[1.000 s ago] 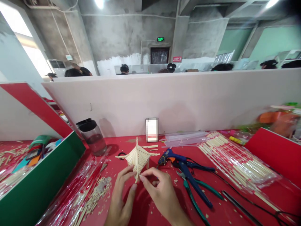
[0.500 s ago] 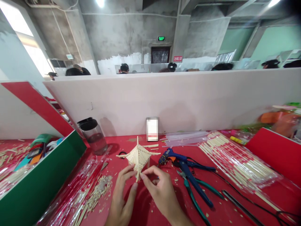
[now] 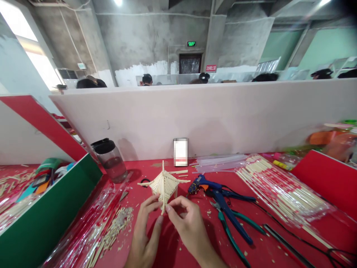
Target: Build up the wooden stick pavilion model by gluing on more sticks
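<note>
A small pagoda-like model (image 3: 164,183) made of pale wooden sticks stands on the red table, its pointed roof ridges spreading outward. My left hand (image 3: 146,223) holds it from the left, fingers on the roof edge and thumb by the near ridge tip. From the right, my right hand (image 3: 188,219) pinches at that same near ridge with thumb and forefinger. Whether a separate small piece lies between those fingertips is hidden. Just right of the model lies a blue glue gun (image 3: 202,182).
Green-handled pliers (image 3: 223,219) and a blue-handled cutting tool (image 3: 231,216) lie to the right, near bagged sticks (image 3: 281,186). Stick scraps (image 3: 117,223) and plastic wrappers (image 3: 86,219) cover the left. A water bottle (image 3: 111,160) and a phone-like device (image 3: 180,152) stand by the white partition (image 3: 156,119).
</note>
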Demonstrator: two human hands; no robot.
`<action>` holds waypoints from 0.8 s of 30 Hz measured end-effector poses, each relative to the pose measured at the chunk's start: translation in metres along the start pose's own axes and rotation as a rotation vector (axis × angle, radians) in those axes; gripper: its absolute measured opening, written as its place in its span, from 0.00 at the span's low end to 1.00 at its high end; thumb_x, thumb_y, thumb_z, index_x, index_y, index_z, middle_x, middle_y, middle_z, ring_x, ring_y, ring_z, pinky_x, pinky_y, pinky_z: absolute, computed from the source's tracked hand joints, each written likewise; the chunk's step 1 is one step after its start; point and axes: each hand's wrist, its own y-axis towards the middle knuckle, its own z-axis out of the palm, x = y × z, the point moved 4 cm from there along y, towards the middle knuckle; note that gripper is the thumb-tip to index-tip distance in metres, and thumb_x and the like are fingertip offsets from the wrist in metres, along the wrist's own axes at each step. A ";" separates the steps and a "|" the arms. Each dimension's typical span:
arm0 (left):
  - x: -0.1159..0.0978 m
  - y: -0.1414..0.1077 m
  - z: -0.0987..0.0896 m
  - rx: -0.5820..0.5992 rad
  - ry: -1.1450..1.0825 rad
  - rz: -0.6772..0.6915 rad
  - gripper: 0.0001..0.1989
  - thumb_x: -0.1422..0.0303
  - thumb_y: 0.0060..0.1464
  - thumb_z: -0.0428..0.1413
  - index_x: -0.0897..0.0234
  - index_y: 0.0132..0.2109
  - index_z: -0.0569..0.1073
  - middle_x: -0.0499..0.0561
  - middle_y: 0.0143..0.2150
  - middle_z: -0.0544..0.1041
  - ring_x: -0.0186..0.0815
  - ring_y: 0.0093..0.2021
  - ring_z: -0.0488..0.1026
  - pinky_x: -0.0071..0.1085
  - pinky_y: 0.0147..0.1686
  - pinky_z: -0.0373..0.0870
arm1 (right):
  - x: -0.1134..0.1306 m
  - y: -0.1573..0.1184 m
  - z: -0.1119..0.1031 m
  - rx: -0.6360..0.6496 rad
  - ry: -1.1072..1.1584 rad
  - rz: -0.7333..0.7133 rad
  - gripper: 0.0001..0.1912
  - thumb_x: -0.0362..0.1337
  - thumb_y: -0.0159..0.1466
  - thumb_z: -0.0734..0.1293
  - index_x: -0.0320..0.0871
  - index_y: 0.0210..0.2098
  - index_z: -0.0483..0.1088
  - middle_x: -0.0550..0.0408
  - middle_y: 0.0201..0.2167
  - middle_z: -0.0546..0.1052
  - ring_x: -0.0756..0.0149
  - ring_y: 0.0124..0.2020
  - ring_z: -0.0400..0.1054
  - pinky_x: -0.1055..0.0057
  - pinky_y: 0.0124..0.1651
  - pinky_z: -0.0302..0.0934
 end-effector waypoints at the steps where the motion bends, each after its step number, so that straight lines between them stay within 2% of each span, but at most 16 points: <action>1: 0.000 0.000 0.000 -0.001 -0.001 -0.002 0.11 0.66 0.64 0.54 0.58 0.52 0.74 0.59 0.58 0.75 0.48 0.60 0.73 0.46 0.58 0.71 | 0.000 0.000 0.001 0.001 0.017 0.003 0.10 0.41 0.64 0.69 0.41 0.32 0.75 0.53 0.30 0.80 0.63 0.32 0.73 0.73 0.34 0.64; 14: -0.001 -0.002 0.000 0.011 0.005 0.028 0.11 0.67 0.65 0.54 0.55 0.53 0.73 0.57 0.58 0.74 0.46 0.61 0.71 0.46 0.58 0.70 | -0.003 0.000 0.004 -0.011 0.100 0.036 0.10 0.41 0.63 0.69 0.41 0.30 0.73 0.54 0.27 0.78 0.64 0.30 0.72 0.72 0.34 0.64; 24: 0.001 -0.001 0.000 0.010 -0.009 -0.009 0.10 0.66 0.65 0.54 0.56 0.52 0.74 0.57 0.58 0.74 0.47 0.61 0.71 0.45 0.58 0.69 | 0.002 -0.003 -0.003 -0.003 0.056 0.025 0.10 0.40 0.64 0.66 0.40 0.32 0.74 0.51 0.30 0.80 0.61 0.33 0.73 0.70 0.38 0.65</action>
